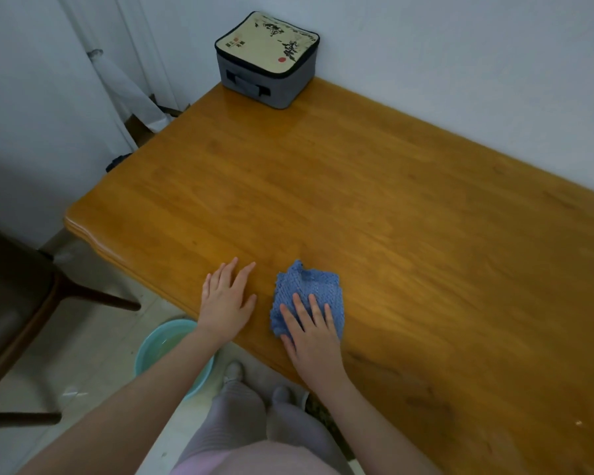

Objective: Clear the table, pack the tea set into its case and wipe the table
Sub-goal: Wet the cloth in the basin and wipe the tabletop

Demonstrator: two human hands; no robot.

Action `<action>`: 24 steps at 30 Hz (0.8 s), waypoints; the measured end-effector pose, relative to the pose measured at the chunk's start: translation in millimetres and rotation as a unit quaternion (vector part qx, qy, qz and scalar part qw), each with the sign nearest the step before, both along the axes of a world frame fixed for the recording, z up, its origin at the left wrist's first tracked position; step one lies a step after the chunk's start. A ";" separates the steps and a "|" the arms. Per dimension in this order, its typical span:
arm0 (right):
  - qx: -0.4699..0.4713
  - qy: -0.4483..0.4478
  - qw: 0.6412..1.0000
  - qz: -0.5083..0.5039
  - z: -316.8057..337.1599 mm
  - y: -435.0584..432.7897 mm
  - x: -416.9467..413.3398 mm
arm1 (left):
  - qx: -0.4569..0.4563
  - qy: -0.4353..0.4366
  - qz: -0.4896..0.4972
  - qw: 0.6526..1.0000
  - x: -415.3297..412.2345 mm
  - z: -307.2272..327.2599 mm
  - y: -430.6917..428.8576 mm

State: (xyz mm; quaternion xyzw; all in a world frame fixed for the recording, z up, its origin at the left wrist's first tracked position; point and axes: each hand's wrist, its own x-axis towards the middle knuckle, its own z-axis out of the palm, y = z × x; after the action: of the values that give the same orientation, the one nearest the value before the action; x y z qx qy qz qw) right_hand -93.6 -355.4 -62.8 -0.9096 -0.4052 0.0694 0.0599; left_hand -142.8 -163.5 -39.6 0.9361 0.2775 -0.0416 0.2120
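Observation:
A blue knitted cloth (306,286) lies flat on the wooden table (374,200) near its front edge. My right hand (311,334) presses on the near part of the cloth with straight, spread fingers. Just left of the cloth, my left hand (227,303) rests flat on the bare wood, fingers straight, holding nothing. The grey tea set case (266,60), zipped shut with a beige printed lid, stands at the far corner of the table against the wall.
A teal basin (165,347) with water sits on the floor below the table edge, under my left forearm. A dark wooden chair (18,313) stands at the left. A white wall runs along the table's far side.

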 end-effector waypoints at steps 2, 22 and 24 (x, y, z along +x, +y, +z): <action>0.008 -0.007 1.000 -0.012 4.3 7.2 1.8 | 0.003 -0.008 0.002 1.000 -0.6 3.3 1.5; 0.509 0.597 0.504 -0.362 84.5 67.5 55.4 | -0.039 -0.055 0.068 0.995 3.8 28.1 41.0; 0.506 0.641 0.444 -0.369 86.4 78.2 64.5 | -0.041 -0.068 0.076 0.994 5.2 31.1 46.1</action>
State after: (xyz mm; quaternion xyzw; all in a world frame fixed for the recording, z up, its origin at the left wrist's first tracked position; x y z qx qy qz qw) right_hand -29.1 -277.2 23.6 -0.4788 0.1591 0.3869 0.7718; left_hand -137.7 -117.4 -8.4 0.9036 0.3306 0.0275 0.2709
